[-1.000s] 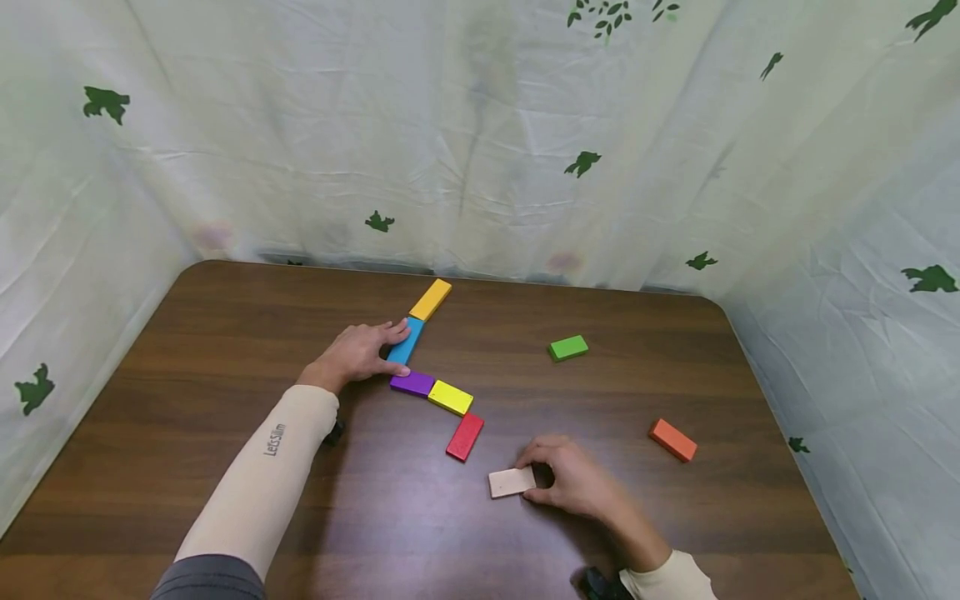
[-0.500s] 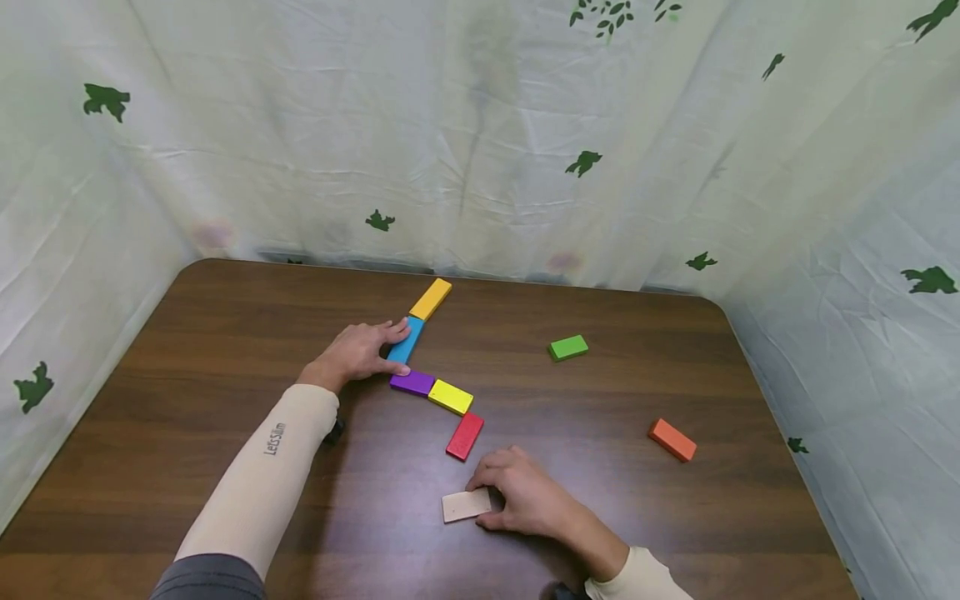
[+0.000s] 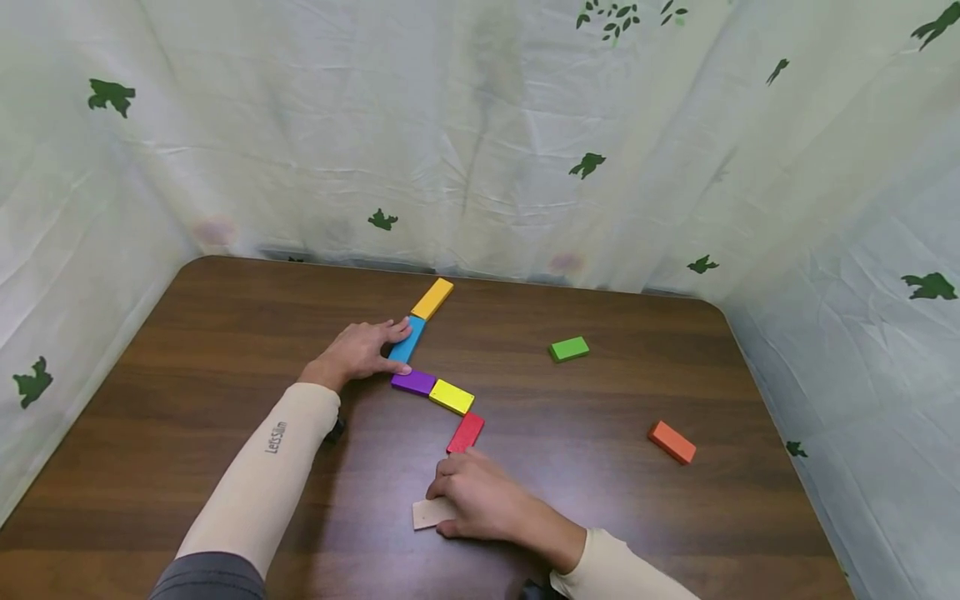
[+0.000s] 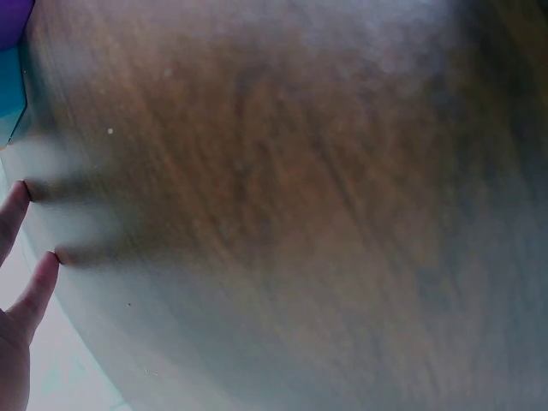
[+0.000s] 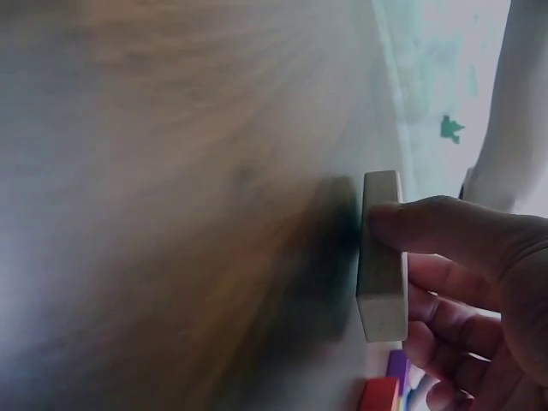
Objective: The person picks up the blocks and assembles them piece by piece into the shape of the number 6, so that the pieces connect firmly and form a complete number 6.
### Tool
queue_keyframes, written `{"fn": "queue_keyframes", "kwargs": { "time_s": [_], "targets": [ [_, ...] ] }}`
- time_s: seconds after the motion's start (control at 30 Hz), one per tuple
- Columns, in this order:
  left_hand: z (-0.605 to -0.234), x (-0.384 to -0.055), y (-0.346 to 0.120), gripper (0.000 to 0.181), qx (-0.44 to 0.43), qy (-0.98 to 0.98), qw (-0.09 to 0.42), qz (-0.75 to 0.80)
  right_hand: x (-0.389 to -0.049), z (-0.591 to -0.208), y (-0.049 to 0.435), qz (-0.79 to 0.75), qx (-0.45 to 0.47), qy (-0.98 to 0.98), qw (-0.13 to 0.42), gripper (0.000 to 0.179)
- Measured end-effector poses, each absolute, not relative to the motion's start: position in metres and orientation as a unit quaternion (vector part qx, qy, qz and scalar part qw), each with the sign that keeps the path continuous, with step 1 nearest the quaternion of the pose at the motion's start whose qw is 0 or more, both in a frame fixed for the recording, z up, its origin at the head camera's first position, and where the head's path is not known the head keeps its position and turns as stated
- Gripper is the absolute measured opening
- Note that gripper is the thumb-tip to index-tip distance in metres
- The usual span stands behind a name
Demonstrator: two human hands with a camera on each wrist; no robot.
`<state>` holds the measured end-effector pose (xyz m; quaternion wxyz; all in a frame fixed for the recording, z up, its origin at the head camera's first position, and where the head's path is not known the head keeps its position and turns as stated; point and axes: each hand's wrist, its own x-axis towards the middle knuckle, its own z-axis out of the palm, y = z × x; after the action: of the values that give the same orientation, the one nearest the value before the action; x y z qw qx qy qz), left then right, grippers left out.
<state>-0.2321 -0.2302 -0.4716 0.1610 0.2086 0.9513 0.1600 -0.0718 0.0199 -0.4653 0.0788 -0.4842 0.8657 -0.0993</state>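
Note:
My right hand (image 3: 483, 500) pinches a plain, unpainted wooden block (image 3: 429, 513) between thumb and fingers, just nearer than the red block (image 3: 467, 432). In the right wrist view that same pale block shows on edge, with a shadow on the table beside it. My left hand (image 3: 356, 354) rests at the blue block (image 3: 406, 342), fingers fairly straight; its thumb lies where the blue block meets the purple block (image 3: 414, 382). A yellow-orange block (image 3: 432, 297) extends the line beyond the blue one. Between purple and red lies a yellow block (image 3: 452, 397), forming a zigzag chain.
Apart on the right of the brown wooden table (image 3: 600, 417) lie a green block (image 3: 569, 349) and an orange block (image 3: 672, 442). A pale curtain (image 3: 315, 125) with green leaf and bird shapes hangs behind the table and at both sides.
My right hand has slid the plain wooden block leftward and slightly nearer, and now overlaps the red block's near end. My left hand has stayed at the blue block.

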Motion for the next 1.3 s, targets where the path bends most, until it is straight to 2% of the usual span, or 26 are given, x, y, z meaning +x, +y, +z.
{"fn": "queue_keyframes", "kwargs": {
  "time_s": [0.2,0.47,0.8,1.3],
  "targets": [
    [-0.472,-0.232,-0.23,0.089,0.214,0.952,0.155,0.155,-0.08,-0.463,0.003,-0.106,-0.472,0.873,0.059,0.028],
    [-0.472,-0.232,-0.231,0.088,0.217,0.951,0.154,0.155,-0.099,-0.462,-0.015,-0.16,-0.405,0.899,0.04,0.028],
    [-0.473,-0.233,-0.23,0.088,0.213,0.952,0.158,0.153,-0.12,-0.469,-0.02,-0.185,-0.374,0.908,0.051,0.028],
    [-0.472,-0.232,-0.23,0.087,0.219,0.951,0.155,0.154,-0.127,-0.476,-0.021,-0.17,-0.352,0.919,0.046,0.027]
  ]
}}
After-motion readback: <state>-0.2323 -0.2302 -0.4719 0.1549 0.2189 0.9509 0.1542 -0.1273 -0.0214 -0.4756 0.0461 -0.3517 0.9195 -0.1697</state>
